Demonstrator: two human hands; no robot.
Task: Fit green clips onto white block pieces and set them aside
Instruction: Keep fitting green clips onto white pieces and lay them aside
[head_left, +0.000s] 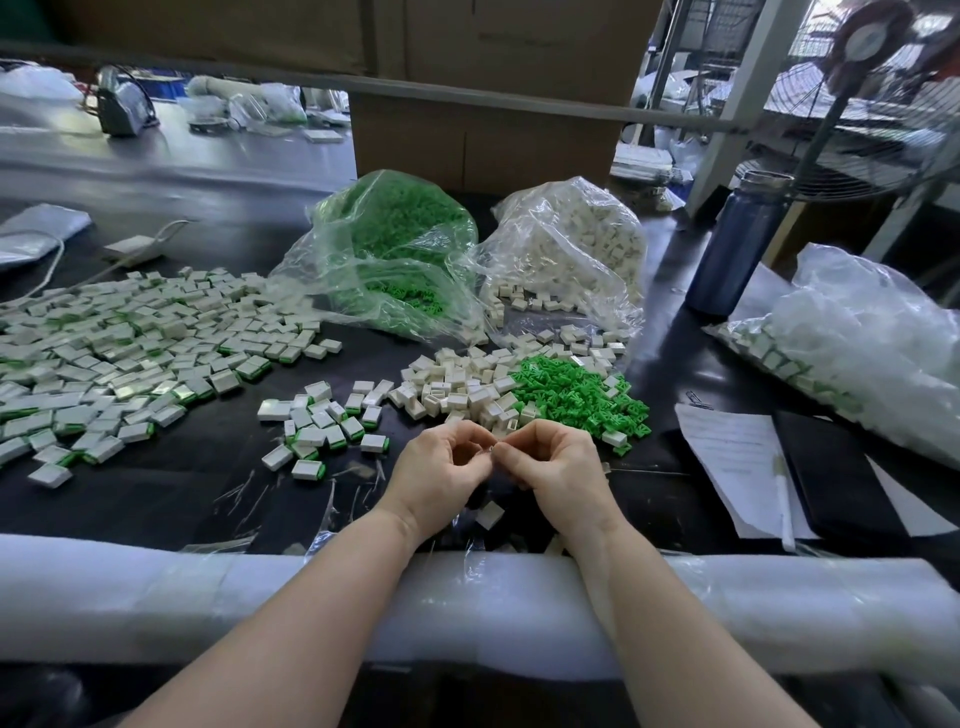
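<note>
Both hands — left hand (441, 470), right hand (558, 465) — pinching small hidden piece

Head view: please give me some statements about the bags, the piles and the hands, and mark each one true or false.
1. The bag of green clips lies left of the bag of white blocks. True.
2. The blue bottle lies on its side. False: it stands upright.
3. The left hand and right hand meet at the fingertips. True.
4. The loose green clips lie left of the finished pieces. False: they lie to the right.
</note>
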